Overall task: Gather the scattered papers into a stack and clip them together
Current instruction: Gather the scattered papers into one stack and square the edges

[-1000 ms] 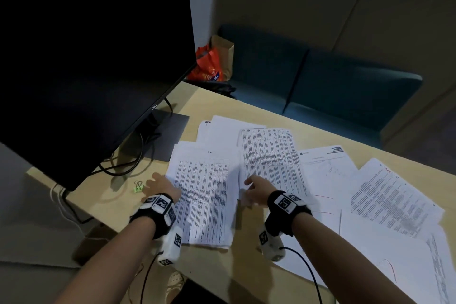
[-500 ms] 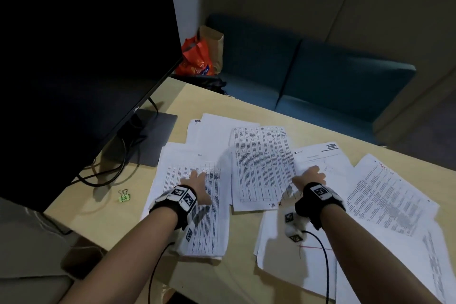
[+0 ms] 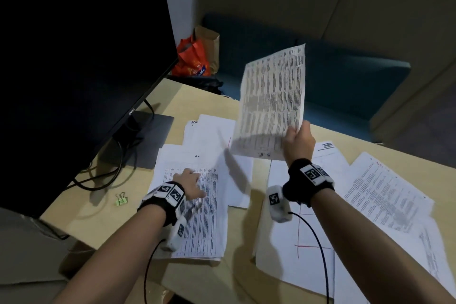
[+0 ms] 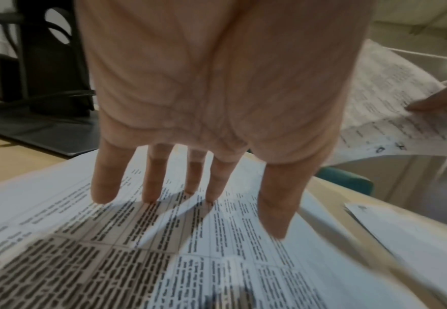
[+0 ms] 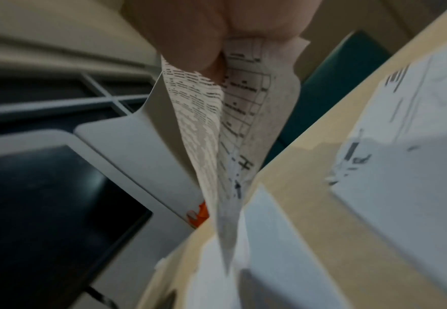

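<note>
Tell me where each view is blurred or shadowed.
Head view: dim room; the lifted sheet is motion-smeared and casts a shadow on the papers below. Left wrist view: sharp fingers, print near the lens blurs. Right wrist view: everything soft; the right hand pinches the streaked sheet.

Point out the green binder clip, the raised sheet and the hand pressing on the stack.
green binder clip [image 3: 121, 199]: head view, on its green body, lying on the desk.
raised sheet [image 3: 271, 96]: head view, middle of the printed page.
left hand [image 3: 190, 180]: head view, back of the hand on the stack.
</note>
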`<action>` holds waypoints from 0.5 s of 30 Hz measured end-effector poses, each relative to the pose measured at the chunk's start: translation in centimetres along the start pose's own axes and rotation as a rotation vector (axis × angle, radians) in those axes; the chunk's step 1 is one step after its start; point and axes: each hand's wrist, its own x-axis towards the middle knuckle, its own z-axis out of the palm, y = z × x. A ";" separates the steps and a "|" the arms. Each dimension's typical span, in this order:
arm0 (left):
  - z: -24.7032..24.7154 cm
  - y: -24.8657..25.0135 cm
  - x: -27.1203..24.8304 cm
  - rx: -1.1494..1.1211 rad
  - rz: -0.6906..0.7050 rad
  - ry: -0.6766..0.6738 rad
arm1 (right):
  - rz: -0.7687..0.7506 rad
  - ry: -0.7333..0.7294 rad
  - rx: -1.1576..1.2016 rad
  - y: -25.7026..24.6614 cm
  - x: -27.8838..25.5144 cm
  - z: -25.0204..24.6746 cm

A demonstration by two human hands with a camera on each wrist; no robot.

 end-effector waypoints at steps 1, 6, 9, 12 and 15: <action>-0.2 -0.2 -0.3 -0.108 -0.003 0.011 | 0.016 -0.016 0.057 -0.3 -0.1 0.1; -2.4 -1.0 -2.0 -1.250 -0.116 0.134 | 0.152 -0.261 0.141 0.7 -3.6 2.6; -3.1 -2.5 -2.8 -1.422 -0.106 0.133 | 0.280 -0.516 0.173 1.9 -7.0 4.8; -2.7 -4.1 -3.1 -0.912 -0.177 0.223 | 0.309 -0.697 0.037 2.6 -10.1 6.6; -1.6 -5.2 -3.8 -0.445 -0.253 0.232 | 0.264 -0.920 -0.174 3.1 -12.1 7.9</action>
